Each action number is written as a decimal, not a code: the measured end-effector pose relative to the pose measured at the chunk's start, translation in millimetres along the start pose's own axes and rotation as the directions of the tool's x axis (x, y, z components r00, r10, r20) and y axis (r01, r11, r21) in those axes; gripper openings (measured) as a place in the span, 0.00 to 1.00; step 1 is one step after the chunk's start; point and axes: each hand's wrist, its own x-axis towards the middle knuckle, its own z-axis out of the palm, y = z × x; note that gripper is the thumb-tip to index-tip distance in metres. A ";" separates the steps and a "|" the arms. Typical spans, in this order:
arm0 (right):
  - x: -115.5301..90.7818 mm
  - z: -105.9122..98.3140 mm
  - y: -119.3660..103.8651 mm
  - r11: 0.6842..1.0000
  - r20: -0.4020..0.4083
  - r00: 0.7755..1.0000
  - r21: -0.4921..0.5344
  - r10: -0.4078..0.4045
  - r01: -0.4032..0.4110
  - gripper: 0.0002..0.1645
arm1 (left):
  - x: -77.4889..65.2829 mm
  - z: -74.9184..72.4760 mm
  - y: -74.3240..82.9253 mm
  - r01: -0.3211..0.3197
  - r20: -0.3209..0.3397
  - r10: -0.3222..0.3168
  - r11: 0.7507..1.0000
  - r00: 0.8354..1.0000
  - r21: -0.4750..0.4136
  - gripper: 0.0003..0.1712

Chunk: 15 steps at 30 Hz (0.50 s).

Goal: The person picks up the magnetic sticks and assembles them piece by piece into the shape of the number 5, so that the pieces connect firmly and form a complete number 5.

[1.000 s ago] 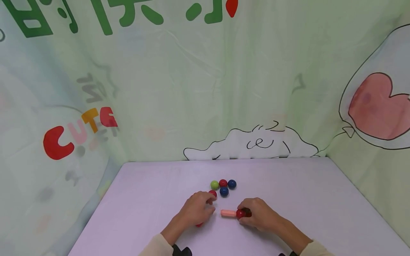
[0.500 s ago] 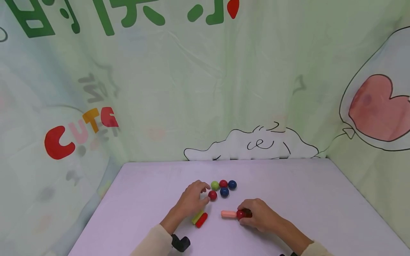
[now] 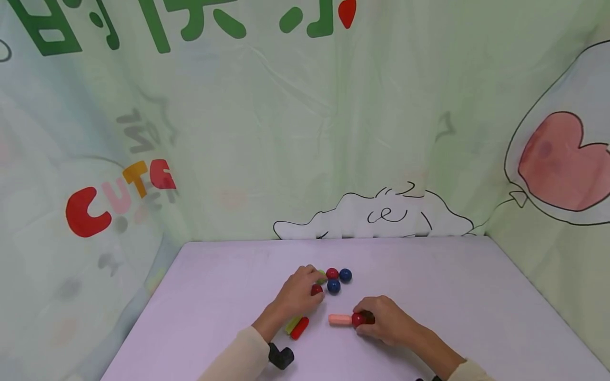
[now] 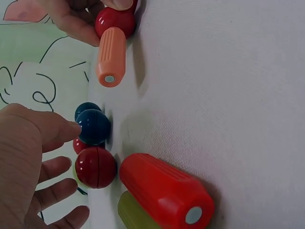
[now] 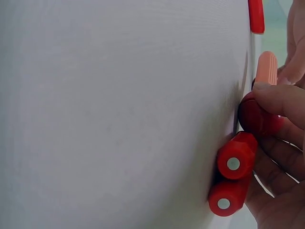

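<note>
My right hand (image 3: pixel 385 317) pinches a red ball (image 3: pixel 358 319) between thumb and fingers on the table. A peach-pink ribbed rod (image 3: pixel 340 319) sticks out from that ball to the left. In the right wrist view, two red rods (image 5: pixel 237 162) lie at the ball's other side, beneath the palm. My left hand (image 3: pixel 299 292) reaches over another red ball (image 3: pixel 316 289), thumb and fingers spread apart at its sides. In the left wrist view this red ball (image 4: pixel 96 167) shows beyond the fingertips. A lime-green ball (image 3: pixel 322 277) is partly hidden behind the left fingers.
Behind the hands, a red ball (image 3: pixel 332 273) and two blue balls (image 3: pixel 333 286) sit close together. A red rod (image 3: pixel 299 328) and a yellow-green rod (image 3: pixel 293 324) lie side by side below the left hand. A patterned curtain (image 3: pixel 286 132) hangs behind the table (image 3: pixel 229 275).
My left hand has moved off the red and yellow-green rods, up and away, then right over the near red ball and the lime-green ball. My right hand stays in place.
</note>
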 end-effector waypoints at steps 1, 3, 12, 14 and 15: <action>0.2 0.0 0.0 1.000 0.000 1.000 0.003 -0.001 0.001 0.20 | 0.9 0.8 0.6 -0.006 0.002 0.006 1.000 1.000 0.012 0.21; 0.7 -0.1 -0.1 1.000 0.001 1.000 0.003 -0.003 0.003 0.20 | 2.6 2.2 1.7 -0.014 0.001 0.014 0.999 1.000 0.041 0.22; -0.5 0.1 1.7 1.000 -0.007 1.000 -0.008 -0.015 0.015 0.20 | 8.2 8.0 8.1 -0.085 0.008 0.085 0.983 0.996 0.162 0.26; -0.7 -0.2 2.2 1.000 -0.009 1.000 -0.009 -0.015 0.015 0.20 | 9.4 8.9 9.0 -0.104 0.009 0.104 0.978 0.995 0.180 0.25; -0.8 -0.2 2.5 1.000 -0.008 1.000 -0.007 -0.014 0.014 0.20 | 9.8 9.3 9.4 -0.111 0.012 0.111 0.976 0.994 0.186 0.24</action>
